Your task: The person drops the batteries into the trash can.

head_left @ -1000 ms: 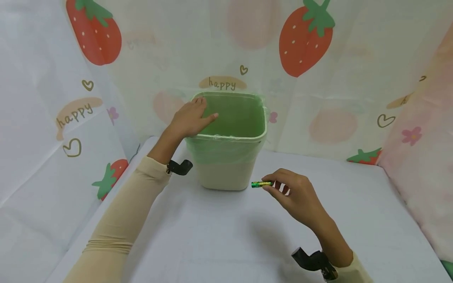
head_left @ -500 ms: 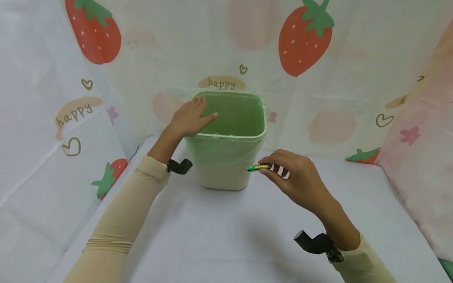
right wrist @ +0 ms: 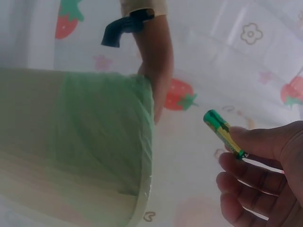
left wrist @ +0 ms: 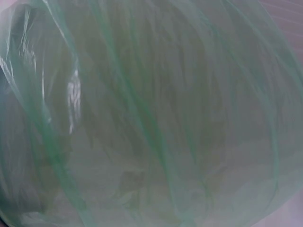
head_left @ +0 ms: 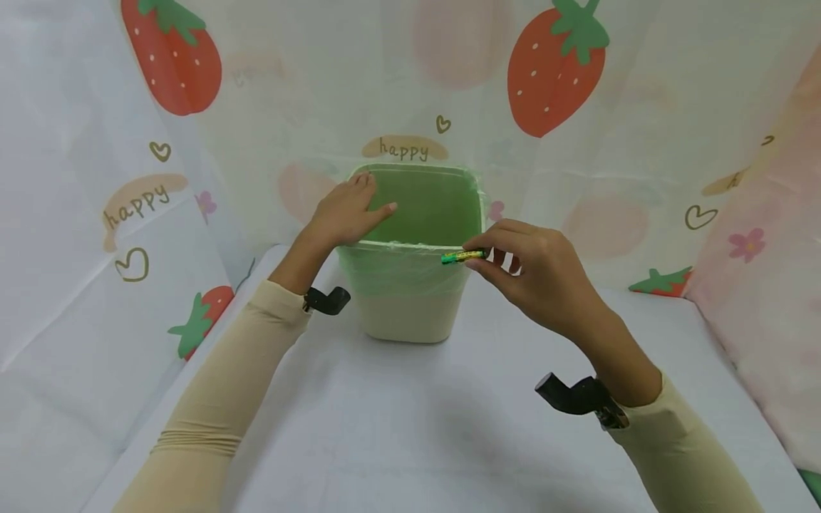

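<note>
Strawberry-print curtain (head_left: pixel 551 78) behind white table (head_left: pixel 410 427)

Green bin liner (left wrist: pixel 151 113), wrinkled, filling view

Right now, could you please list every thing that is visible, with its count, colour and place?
battery: one, green and yellow, level with the near right rim of the bin, pinched by the right hand
bin: one, cream, at the back middle of the table
bin liner: one, translucent green, inside the bin and folded over its rim
table: one, covered in white cloth
backdrop: one, white sheet with strawberries and the word happy, behind and at both sides
left hand: resting on the left rim of the bin
right hand: at the bin's near right corner
sleeves: two, beige
</note>
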Demonstrator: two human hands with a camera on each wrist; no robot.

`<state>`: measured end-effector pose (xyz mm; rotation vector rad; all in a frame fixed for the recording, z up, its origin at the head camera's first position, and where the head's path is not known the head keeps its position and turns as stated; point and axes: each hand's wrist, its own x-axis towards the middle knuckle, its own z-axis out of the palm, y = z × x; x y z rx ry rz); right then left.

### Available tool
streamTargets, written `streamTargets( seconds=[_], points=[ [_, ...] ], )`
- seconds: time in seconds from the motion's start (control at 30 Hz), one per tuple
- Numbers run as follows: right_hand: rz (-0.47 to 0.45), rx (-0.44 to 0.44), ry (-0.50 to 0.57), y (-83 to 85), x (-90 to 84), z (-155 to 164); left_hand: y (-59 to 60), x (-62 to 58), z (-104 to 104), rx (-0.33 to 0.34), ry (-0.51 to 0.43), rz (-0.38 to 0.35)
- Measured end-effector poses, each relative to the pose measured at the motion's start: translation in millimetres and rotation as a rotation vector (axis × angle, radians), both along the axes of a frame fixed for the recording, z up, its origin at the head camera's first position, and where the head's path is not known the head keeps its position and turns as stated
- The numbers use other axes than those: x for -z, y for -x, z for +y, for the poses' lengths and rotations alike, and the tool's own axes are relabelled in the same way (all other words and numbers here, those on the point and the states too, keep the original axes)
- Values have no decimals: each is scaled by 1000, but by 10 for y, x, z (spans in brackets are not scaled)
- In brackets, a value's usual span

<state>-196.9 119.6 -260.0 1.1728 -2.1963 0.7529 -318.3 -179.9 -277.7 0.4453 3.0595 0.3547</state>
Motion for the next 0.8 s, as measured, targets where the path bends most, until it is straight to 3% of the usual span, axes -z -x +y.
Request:
streamTargets(
  seconds=[0.5,0.8],
  points=[
    [50,14,-48,188,-299,-144,2,-2,11,-3,-9,-4],
    [-10,78,-135,392,-434,-231,6,11,-4,-1,-9,5]
  ],
)
